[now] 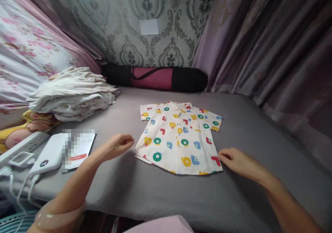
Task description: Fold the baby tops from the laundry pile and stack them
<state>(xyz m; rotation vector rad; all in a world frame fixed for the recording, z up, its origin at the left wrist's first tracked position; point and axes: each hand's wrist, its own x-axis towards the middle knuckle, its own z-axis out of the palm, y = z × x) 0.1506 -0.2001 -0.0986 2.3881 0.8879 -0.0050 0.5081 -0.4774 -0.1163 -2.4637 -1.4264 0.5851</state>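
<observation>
A small short-sleeved white shirt (176, 139) with a colourful letter and animal print lies spread flat on the grey bed sheet, its collar away from me. Just beyond its lower left edge, my left hand (120, 144) hovers with curled fingers and nothing visible in them. My right hand (233, 160) is at the shirt's lower right side edge, thumb and fingers pinched together against the cloth. The front placket runs down the middle, and the hem faces me.
A pile of light clothes (75, 91) lies at the left, near a phone (83, 146), a white power bank (49, 155) and a power strip (33, 144). A long black and red bag (155, 78) rests along the wall. Curtains (259, 42) hang on both sides.
</observation>
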